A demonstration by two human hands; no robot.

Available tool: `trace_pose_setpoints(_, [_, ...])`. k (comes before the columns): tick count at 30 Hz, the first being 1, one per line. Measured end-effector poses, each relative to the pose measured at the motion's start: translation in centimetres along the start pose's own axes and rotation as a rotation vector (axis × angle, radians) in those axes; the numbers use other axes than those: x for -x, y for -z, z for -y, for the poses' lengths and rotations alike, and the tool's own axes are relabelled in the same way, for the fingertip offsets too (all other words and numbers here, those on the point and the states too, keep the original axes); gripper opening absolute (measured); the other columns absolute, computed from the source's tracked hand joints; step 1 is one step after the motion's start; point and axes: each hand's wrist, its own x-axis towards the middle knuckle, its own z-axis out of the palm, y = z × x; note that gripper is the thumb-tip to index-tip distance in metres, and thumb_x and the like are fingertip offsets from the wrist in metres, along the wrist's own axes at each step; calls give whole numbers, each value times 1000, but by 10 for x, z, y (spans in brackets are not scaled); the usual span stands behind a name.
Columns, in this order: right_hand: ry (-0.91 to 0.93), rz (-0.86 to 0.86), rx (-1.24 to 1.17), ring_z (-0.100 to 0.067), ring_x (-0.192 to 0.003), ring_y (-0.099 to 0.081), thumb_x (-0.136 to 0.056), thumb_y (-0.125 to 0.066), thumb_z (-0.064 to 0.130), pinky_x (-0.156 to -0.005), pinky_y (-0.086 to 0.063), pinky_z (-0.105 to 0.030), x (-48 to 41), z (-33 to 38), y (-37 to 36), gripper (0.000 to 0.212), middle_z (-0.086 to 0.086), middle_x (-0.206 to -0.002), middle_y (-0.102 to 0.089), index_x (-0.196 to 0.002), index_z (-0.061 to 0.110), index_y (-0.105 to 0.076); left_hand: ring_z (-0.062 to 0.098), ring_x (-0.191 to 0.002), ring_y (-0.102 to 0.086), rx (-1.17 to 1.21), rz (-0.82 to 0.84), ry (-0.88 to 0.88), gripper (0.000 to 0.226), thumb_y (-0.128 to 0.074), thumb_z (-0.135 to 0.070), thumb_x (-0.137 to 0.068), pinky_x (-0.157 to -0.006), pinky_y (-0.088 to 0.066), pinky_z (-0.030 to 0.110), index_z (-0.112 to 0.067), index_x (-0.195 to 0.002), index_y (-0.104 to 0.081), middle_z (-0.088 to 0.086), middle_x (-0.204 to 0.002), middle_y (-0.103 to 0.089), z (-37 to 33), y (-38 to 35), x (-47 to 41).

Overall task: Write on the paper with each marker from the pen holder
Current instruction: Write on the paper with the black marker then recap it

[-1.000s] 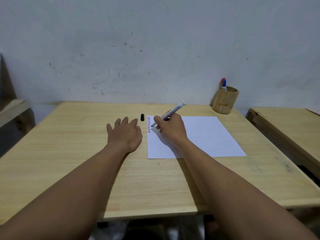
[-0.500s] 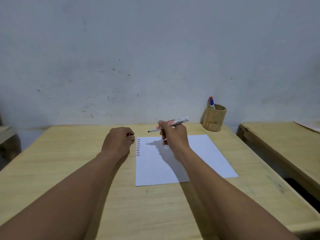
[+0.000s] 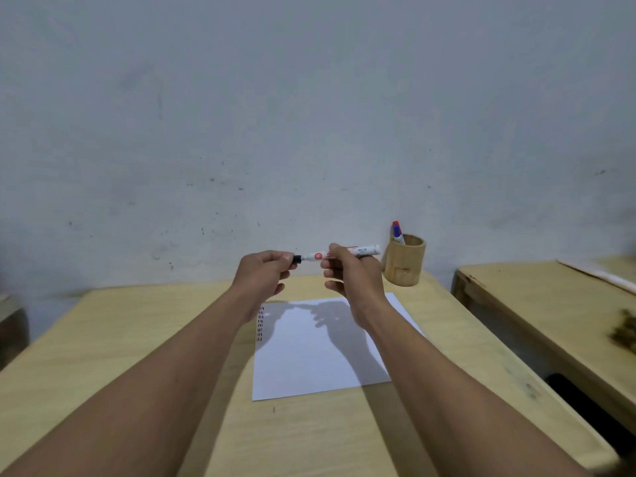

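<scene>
Lifted off the paper [image 3: 320, 352] since a moment ago, both hands now raised above the worktop [image 3: 103, 339], black cap [image 3: 297, 259] picked up from beside the sheet. In the head view: left hand [image 3: 261, 275] pinching the cap at the marker [image 3: 339, 253] tip, right hand [image 3: 354, 275] clenched round the white barrel, held level between them, above the paper's far edge and near the bamboo pen holder [image 3: 404, 259] with its red and blue markers. Best pushed straight along the barrel until seated, probably with a click, barrel kept steady.
</scene>
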Motion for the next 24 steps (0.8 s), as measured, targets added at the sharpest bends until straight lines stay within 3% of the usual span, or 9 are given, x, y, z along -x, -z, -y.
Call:
trace_pose_setpoints(3, [-7, -1, -2, -13, -61, -62, -93, -68, 19, -52, -52, -23, -2, 4, 7, 20, -6, -72, -71, -91, 1, -77, 11, -83, -62, 48, 20, 28, 19, -62, -22, -97, -77, -51, 29, -11, -108, -73, -1, -95, -74, -5, -7, 2])
trace_pose_setpoints(8, [12, 57, 9, -13, -65, -65, -91, -75, 17, -54, -53, -23, 0, 12, 21, 8, -5, -75, -73, -89, 9, -74, 11, -85, -62, 43, 52, 37, 22, -62, -23, -97, -75, -53, 28, -8, -110, -72, 1, -98, -75, -9, -15, 3])
trace_pose_setpoints(14, [-31, 72, -122, -16, -63, -69, -94, -69, 19, -56, -59, -25, -3, 23, 33, 17, -13, -76, -74, -90, 4, -75, 11, -83, -61, 107, 55, 32, 20, -64, -22, -96, -73, -53, 26, -8, -107, -74, 1, -96, -75, -17, -26, 4])
trace_pose_setpoints(19, [-47, 121, 94, -11, -74, -64, -87, -76, 25, -58, -52, -26, -5, 30, 48, 27, -2, -81, -74, -109, 8, -79, 12, -83, -64, 141, 0, 0, 15, -66, -16, -95, -73, -55, 26, -7, -101, -75, 4, -96, -77, -20, -28, 1])
trace_pose_setpoints(24, [-46, 172, 235, -9, -73, -63, -87, -79, 31, -63, -51, -26, -7, 37, 59, 24, 2, -81, -77, -105, 16, -82, 13, -82, -64, 127, -31, -59, 12, -66, -15, -95, -81, -57, 28, -12, -89, -76, 5, -91, -76, -19, -33, 1])
